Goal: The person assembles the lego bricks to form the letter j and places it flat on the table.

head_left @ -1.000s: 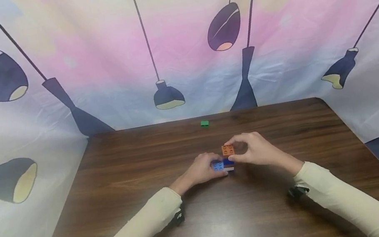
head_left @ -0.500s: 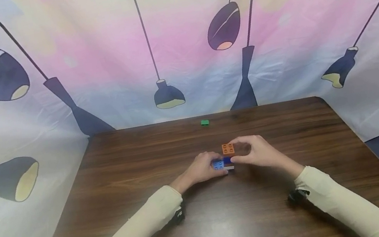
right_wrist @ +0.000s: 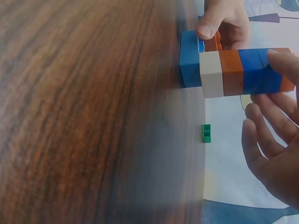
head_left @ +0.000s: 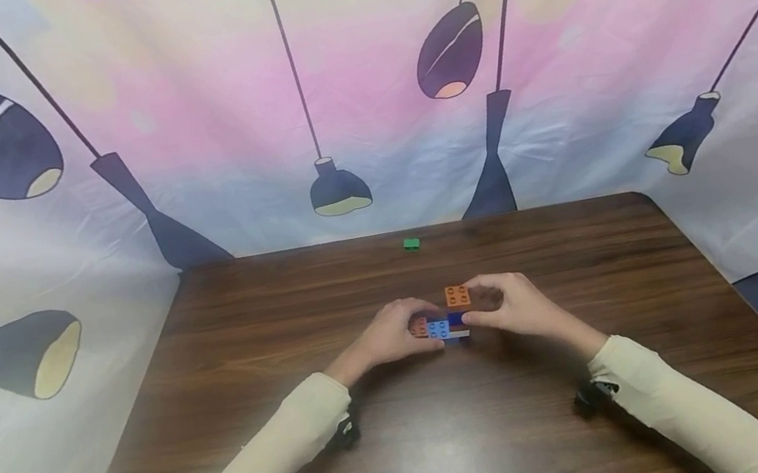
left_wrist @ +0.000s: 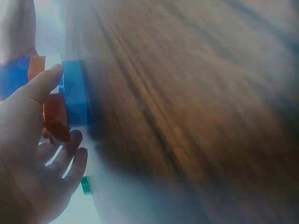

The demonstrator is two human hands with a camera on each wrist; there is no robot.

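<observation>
A stack of toy bricks stands on the table, with a blue base brick (right_wrist: 190,58), a white brick (right_wrist: 211,74), an orange brick, blue bricks (right_wrist: 254,71) and a top orange brick (head_left: 457,295). My right hand (head_left: 516,301) pinches the stack near its top, thumb on the blue part. To the left, a light blue brick (head_left: 439,330) and a low orange brick (head_left: 419,327) sit against the stack's foot. My left hand (head_left: 392,331) curls round that low end. Its thumb (right_wrist: 205,31) lies at the base; its index fingertip is hidden in both wrist views.
A small green brick (head_left: 412,244) lies near the far edge of the brown wooden table (head_left: 284,304). Printed cloth walls with lamp drawings (head_left: 338,189) rise behind and at both sides of the table.
My left hand has slid a little left along the bricks, uncovering the low orange brick. My right hand has kept its grip near the top of the stack, which has hardly moved.
</observation>
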